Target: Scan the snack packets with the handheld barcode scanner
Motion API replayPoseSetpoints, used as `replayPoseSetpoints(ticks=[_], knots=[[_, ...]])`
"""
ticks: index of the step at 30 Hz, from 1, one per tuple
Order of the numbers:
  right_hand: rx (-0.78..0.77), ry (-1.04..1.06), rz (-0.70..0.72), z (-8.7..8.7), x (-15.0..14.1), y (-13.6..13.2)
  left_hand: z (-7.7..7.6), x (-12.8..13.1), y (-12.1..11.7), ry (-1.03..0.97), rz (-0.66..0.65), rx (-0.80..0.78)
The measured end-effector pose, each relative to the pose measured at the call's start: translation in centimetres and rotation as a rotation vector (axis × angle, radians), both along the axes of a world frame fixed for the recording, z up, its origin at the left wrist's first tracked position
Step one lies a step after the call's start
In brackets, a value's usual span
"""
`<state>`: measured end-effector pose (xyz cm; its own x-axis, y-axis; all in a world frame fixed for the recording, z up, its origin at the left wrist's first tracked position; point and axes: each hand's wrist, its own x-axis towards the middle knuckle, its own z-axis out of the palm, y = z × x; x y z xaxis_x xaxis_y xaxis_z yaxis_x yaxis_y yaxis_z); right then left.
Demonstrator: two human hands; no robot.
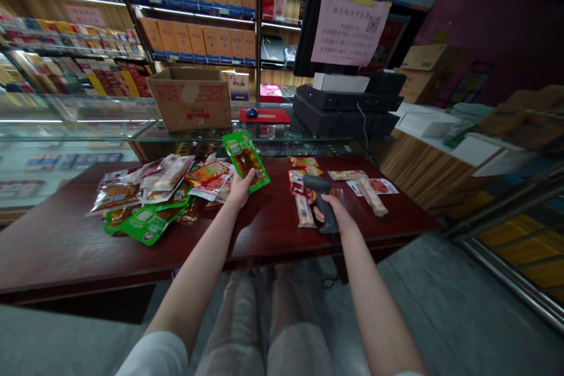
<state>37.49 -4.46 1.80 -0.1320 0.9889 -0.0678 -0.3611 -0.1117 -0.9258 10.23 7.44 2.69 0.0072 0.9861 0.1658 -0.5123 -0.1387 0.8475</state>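
My left hand (242,187) grips a green snack packet (247,160) by its lower edge, holding it tilted above the table. Its clear window shows brown food. Wrapped in my right hand (333,211) is a dark grey barcode scanner (324,202), its head pointing left toward the packet. A heap of snack packets (163,179) lies to the left of my left hand, with green ones (147,224) at its near edge. Around the scanner lie several more packets, among them a pale wrapped stick (372,195) and a red-and-white packet (384,186).
The dark red table (268,223) meets a glass counter behind. On that counter stand a cardboard box (191,103), a mouse (251,113) on a red mat, and a till (346,108) with a paper sign (348,29). The scanner's cable hangs over the table's front edge.
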Motion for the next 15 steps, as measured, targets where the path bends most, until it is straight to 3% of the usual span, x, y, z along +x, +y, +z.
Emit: replayPoseSetpoints(ticks=[6, 15], knots=[[0.037, -0.053, -0.024, 0.4, -0.8, -0.5, 0.3, 0.2, -0.3, -0.010, -0.006, -0.062], [0.074, 0.005, 0.040, 1.1, -0.9, -1.1, -0.1, 0.6, -0.4, -0.029, -0.021, -0.007]])
